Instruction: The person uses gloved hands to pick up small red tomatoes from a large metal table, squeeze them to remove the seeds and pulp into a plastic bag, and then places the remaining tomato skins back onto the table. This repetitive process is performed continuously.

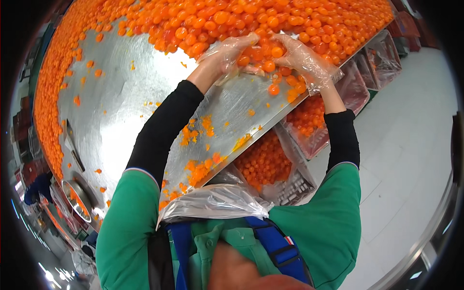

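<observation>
A deep heap of orange egg yolks [224, 18] lies on the sheet-metal tabletop [123, 90] before me. My left hand [229, 54], in a thin clear plastic glove, curls around a cluster of yolks at the heap's near edge. Facing it, my right hand [302, 59], gloved the same way, curves around the other side of that cluster. Several yolks show between the two palms. Whether the cluster is raised off the metal is hard to see. A few loose yolks [273, 89] sit just below my right hand, close to the table's raised edge.
Plastic-lined crates of yolks [264, 159] [308, 112] stand below the table edge, with another lined crate [382, 59] farther back. A knife [74, 150] and a metal bowl [77, 199] rest at the left. Yolk scraps [199, 170] dot the tabletop. Pale floor [391, 156] lies right.
</observation>
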Available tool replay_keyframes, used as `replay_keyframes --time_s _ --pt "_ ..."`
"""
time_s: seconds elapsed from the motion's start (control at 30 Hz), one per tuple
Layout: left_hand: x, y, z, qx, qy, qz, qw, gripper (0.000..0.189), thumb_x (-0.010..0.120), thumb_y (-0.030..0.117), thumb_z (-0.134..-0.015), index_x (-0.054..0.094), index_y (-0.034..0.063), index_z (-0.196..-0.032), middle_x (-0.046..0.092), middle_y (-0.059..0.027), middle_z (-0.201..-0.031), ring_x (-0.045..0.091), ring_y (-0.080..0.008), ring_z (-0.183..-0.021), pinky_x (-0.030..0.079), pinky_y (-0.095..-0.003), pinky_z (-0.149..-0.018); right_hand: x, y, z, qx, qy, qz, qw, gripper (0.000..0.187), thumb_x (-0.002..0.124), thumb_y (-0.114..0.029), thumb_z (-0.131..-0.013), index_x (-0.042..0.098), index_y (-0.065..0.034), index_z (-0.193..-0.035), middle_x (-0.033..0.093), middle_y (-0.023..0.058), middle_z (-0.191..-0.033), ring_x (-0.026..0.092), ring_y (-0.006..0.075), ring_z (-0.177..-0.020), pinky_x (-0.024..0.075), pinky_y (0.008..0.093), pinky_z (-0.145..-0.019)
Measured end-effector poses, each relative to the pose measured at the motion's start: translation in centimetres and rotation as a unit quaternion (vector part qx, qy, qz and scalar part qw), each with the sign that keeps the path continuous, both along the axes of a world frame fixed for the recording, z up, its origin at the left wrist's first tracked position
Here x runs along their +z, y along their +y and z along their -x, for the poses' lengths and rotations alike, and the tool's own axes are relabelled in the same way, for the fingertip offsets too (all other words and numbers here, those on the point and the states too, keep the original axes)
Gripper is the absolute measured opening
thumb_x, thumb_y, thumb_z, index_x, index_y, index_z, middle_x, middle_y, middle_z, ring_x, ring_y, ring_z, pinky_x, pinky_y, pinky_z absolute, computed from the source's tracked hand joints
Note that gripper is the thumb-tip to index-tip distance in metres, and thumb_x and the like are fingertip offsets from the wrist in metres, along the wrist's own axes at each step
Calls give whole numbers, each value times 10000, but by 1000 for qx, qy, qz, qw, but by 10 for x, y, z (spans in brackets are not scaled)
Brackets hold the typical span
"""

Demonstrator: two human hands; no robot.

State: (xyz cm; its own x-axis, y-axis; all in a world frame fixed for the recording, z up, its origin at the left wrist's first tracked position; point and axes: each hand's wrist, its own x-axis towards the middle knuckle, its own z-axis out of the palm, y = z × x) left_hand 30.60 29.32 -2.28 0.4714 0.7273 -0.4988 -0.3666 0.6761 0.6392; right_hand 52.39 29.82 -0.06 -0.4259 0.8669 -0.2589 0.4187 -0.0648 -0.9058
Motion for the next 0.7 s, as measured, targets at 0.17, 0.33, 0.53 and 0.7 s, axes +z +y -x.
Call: replay_keyframes --time_s 0.17,0.33,0.53,0.7 --pt "10 -25 7 2 -16 14 1000 451 519 409 -967 488 108 -1302 471 -86 -1349 573 -263 -1132 589 -461 -788 10 -21 25 31 124 -52 990 463 736 -192 -820 566 -76 -1235 618 100 -1183 606 188 -1065 496 323 -897" --pt "-10 -74 18 153 -119 129 973 444 490 454 -959 517 139 -1270 571 -119 -1246 571 -290 -1137 550 -517 -835 33 -74 95 56 -75 -366 926 525 750 -350 -788 592 -83 -1212 621 76 -1173 595 200 -1077 481 320 -926" --pt "-20 -122 47 214 -324 195 901 504 477 465 -955 493 104 -1306 490 -202 -1337 522 -415 -1188 539 -531 -848 31 -27 73 -30 -32 -236 971 357 658 -277 -864 613 -80 -1157 626 77 -1140 593 241 -1077 500 385 -870" --pt "-31 -119 50 196 -417 191 867 469 485 417 -960 519 80 -1284 478 -220 -1350 461 -475 -1226 499 -555 -916 -27 35 39 51 -179 -229 955 247 603 -202 -917 641 -71 -1122 609 18 -1023 565 115 -926 493 283 -769"
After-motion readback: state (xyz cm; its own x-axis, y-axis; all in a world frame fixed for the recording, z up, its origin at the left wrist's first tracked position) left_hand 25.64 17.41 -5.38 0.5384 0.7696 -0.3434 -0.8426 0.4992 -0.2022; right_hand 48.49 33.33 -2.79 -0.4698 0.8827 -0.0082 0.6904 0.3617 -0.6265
